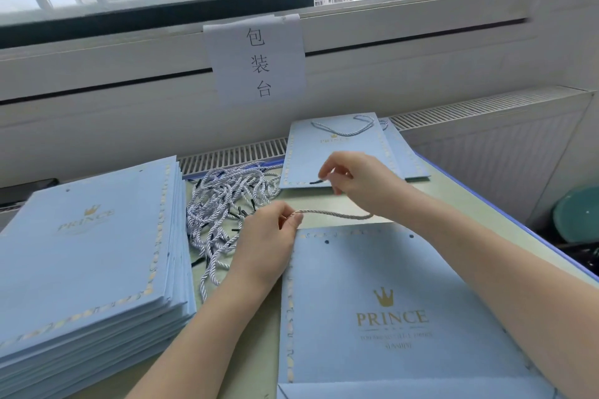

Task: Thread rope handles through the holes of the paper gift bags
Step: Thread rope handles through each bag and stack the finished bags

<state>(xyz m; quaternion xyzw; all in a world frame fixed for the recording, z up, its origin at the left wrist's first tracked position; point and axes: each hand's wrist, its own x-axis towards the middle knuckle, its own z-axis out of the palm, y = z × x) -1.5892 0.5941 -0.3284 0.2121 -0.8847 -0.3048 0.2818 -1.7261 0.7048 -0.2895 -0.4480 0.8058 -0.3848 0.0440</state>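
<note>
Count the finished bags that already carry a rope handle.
2: the front finished bag beyond the right hand, and a second finished bag partly hidden beneath it. More may be hidden.

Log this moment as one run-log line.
step: threading not begun | left hand: pinches rope handle | right hand: pinches its black tip | front bag: holes empty | finished bags: behind
</note>
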